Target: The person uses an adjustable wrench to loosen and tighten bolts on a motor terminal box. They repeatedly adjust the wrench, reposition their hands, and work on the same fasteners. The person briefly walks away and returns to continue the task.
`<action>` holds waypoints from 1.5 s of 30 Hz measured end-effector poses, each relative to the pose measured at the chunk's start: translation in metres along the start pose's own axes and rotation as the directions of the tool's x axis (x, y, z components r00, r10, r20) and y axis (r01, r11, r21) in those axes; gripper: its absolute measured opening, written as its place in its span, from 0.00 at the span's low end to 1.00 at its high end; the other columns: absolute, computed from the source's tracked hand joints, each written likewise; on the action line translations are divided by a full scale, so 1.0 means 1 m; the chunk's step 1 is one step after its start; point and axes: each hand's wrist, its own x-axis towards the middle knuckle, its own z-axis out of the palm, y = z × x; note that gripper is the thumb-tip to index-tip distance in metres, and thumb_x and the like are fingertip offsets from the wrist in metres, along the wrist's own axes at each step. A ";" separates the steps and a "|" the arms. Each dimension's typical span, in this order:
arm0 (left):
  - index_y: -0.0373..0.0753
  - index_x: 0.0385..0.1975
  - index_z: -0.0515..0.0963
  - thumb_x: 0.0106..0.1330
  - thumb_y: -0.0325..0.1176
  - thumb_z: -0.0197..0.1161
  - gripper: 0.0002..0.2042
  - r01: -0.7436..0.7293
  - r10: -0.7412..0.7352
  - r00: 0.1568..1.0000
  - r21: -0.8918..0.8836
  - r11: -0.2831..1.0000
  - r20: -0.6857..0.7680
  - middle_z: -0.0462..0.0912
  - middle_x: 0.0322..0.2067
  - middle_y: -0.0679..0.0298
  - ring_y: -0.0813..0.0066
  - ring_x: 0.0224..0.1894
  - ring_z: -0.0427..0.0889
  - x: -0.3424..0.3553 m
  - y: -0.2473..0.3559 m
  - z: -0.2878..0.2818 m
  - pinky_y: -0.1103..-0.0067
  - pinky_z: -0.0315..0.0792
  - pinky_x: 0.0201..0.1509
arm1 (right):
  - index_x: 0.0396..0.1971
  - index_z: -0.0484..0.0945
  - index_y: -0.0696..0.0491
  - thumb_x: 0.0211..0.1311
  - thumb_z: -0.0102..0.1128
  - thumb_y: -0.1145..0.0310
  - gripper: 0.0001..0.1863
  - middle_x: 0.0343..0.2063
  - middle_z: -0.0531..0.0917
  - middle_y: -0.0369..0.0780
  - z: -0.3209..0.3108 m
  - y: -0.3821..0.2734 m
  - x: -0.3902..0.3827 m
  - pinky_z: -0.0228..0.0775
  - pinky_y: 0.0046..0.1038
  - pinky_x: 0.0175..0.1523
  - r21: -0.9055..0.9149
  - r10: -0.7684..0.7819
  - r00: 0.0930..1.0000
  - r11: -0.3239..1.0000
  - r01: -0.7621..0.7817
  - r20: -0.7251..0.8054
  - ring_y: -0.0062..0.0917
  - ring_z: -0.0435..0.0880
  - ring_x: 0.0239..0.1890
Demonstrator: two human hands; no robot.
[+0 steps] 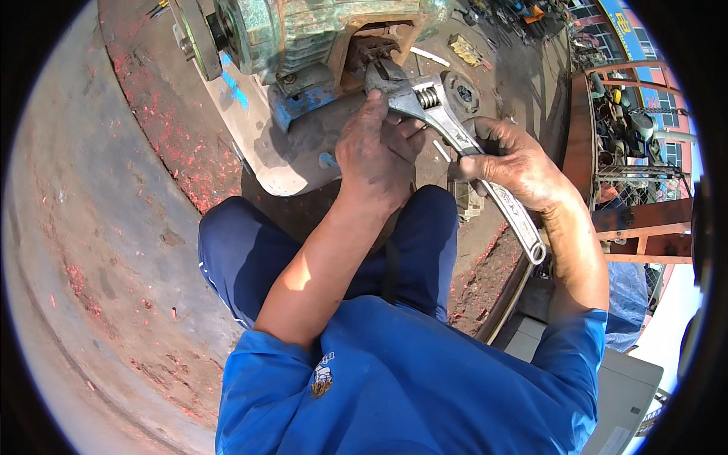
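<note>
A large silver adjustable wrench slants across the middle, its jaws at the opening of a worn green motor. My left hand is closed by the wrench's head, with the thumb against the jaw. Round the middle of the handle, my right hand is closed, and the handle's holed end sticks out below it. Rusty parts show inside the motor's opening. Whether the jaws grip anything there I cannot tell. Both hands are dark with grime.
The motor stands by a pale metal plate with blue paint marks. Beyond the wrench a round metal disc lies on the dirty ground. On the right are an orange-brown metal frame and piled parts. A grey box-like case stands at lower right.
</note>
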 end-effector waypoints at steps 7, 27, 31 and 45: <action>0.37 0.57 0.73 0.76 0.52 0.42 0.26 0.259 -0.188 0.914 -0.160 0.953 0.359 0.83 0.45 0.53 0.57 0.46 0.82 0.008 -0.001 -0.006 0.60 0.76 0.54 | 0.61 0.66 0.60 0.64 0.66 0.67 0.30 0.30 0.81 0.39 0.042 -0.002 -0.027 0.73 0.25 0.34 0.517 -0.195 0.977 0.847 0.123 0.087 0.23 0.80 0.30; 0.36 0.37 0.75 0.66 0.61 0.53 0.27 -0.354 0.394 0.919 0.402 0.845 -0.019 0.65 0.21 0.66 0.73 0.23 0.64 -0.052 0.151 -0.065 0.72 0.68 0.43 | 0.30 0.76 0.56 0.59 0.68 0.65 0.12 0.22 0.82 0.46 0.105 0.012 0.139 0.72 0.40 0.27 -0.368 -0.568 0.210 0.729 0.577 -0.796 0.42 0.82 0.24; 0.37 0.34 0.75 0.67 0.59 0.49 0.27 -0.353 0.446 0.887 0.442 0.825 -0.123 0.67 0.19 0.67 0.74 0.21 0.65 -0.032 0.199 -0.102 0.72 0.69 0.40 | 0.28 0.75 0.55 0.58 0.65 0.67 0.09 0.20 0.80 0.43 0.110 -0.001 0.130 0.72 0.39 0.25 -0.486 -0.615 0.148 0.728 0.484 -0.774 0.40 0.81 0.22; 0.45 0.23 0.73 0.64 0.65 0.48 0.27 -0.230 0.391 0.851 0.420 0.878 -0.351 0.65 0.13 0.72 0.77 0.12 0.62 0.019 0.204 -0.128 0.78 0.62 0.23 | 0.30 0.75 0.54 0.53 0.69 0.68 0.11 0.24 0.81 0.44 0.106 -0.007 0.117 0.75 0.41 0.30 -0.483 -0.582 0.215 0.791 0.375 -0.784 0.41 0.83 0.27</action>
